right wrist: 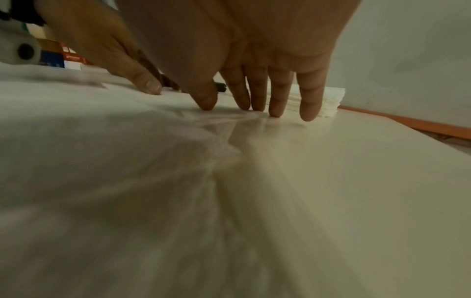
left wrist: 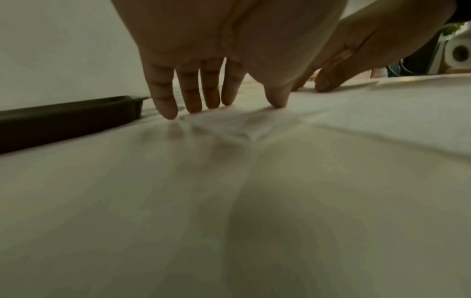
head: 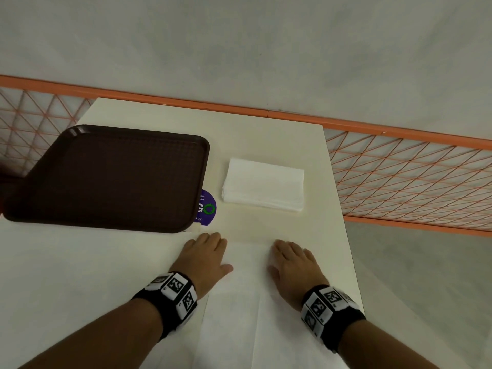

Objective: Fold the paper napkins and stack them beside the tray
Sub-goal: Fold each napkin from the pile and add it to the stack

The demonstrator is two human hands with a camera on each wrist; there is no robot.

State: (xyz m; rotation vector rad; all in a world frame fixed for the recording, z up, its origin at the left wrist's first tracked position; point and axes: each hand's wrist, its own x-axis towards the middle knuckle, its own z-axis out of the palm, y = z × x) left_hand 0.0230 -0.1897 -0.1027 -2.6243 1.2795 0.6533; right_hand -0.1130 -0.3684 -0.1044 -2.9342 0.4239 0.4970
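You've got your left hand [head: 206, 258] and right hand [head: 291, 265] flat, fingers straight, pinning the far corners of the unfolded napkin [head: 239, 310] at 6 o'clock so it probably won't slide, the stack [head: 263, 183] sitting at 3 o'clock of the tray [head: 106, 177].

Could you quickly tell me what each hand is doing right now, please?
Left hand: open, fingers straight, pressing the unfolded napkin.
Right hand: open, fingers straight, pressing the same napkin.
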